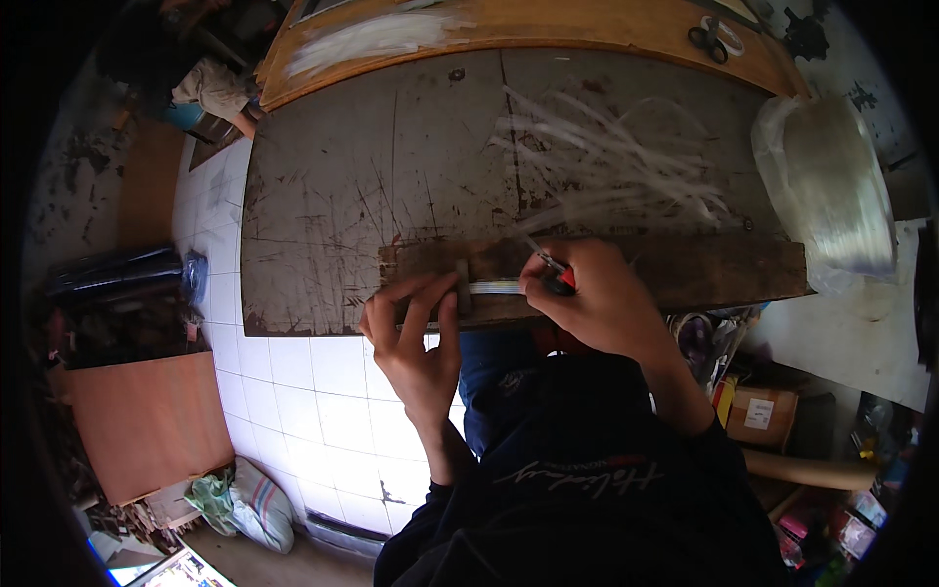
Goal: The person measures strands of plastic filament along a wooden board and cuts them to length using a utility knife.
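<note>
At the near edge of the bench, my left hand (411,333) has its fingers bent and fingertips close together beside a small upright block (464,285). Whatever lies between those fingertips is hidden. From the block a thin, shiny, pale strip (496,288) runs right along a dark wooden board (704,274) to my right hand (602,298). My right hand is closed around a small tool (561,278) with a red and black handle, its thin metal end pointing up and left. The hand's fingers also meet the strip's right end; whether they grip it, I cannot tell.
Loose translucent strips (616,157) lie across the worn grey bench top (323,196). A plastic-wrapped roll of clear material (831,186) stands at the right. Black-handled scissors (708,41) rest on the far wooden ledge (548,31). Another person (217,90) is at the upper left.
</note>
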### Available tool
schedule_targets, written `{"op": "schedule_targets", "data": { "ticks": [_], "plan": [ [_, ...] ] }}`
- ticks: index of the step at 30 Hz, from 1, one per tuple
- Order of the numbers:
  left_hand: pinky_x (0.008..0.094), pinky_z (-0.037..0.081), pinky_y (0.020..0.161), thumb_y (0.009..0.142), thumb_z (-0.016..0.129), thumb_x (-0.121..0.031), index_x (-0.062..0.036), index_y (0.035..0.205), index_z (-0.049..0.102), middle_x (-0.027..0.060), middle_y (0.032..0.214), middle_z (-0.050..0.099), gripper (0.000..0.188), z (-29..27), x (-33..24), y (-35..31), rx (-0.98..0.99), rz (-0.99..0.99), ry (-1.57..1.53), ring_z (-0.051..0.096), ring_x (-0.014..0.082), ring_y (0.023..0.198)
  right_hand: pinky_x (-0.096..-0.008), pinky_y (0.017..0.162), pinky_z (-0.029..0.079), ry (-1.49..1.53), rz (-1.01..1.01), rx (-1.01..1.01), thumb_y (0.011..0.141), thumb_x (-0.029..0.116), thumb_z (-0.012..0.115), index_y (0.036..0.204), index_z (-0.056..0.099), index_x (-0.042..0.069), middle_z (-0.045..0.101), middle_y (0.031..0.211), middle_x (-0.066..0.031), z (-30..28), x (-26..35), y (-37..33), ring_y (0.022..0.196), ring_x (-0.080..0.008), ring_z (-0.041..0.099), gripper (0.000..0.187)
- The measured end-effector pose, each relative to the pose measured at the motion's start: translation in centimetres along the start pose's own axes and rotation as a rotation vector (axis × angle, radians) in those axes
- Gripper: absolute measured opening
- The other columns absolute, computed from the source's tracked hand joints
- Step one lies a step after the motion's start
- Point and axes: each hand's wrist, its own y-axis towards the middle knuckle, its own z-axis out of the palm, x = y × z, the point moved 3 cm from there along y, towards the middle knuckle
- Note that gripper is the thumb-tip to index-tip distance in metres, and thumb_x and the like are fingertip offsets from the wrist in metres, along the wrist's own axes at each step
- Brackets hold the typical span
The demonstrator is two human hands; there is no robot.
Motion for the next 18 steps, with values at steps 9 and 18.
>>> {"op": "schedule_targets", "data": {
  "ticks": [9,18],
  "plan": [
    [0.0315,0.032,0.083,0.072,0.07,-0.009,-0.0141,0.088,0.067,-0.0016,0.093,0.059,0.017,0.39,0.22,0.18,0.02,0.063,0.054,0.053,0.0143,0.086,-0.0369,0.064,0.05,-0.054,0.025,-0.002,0.077,0.02,0.059,0.082,0.062,-0.002,0.062,0.069,-0.0159,-0.33,0.38,0.34,0.067,-0.0295,0.063,0.023],
    [0.0322,0.032,0.085,0.071,0.07,-0.008,-0.0149,0.088,0.067,-0.0022,0.093,0.059,0.019,0.33,0.09,0.1,0.022,0.056,0.056,0.052,0.0145,0.086,-0.0373,0.065,0.05,-0.104,0.13,0.063,0.078,0.022,0.059,0.083,0.062,-0.002,0.063,0.071,-0.0146,-0.06,0.5,0.47,0.068,-0.0296,0.064,0.025]
  ]
}}
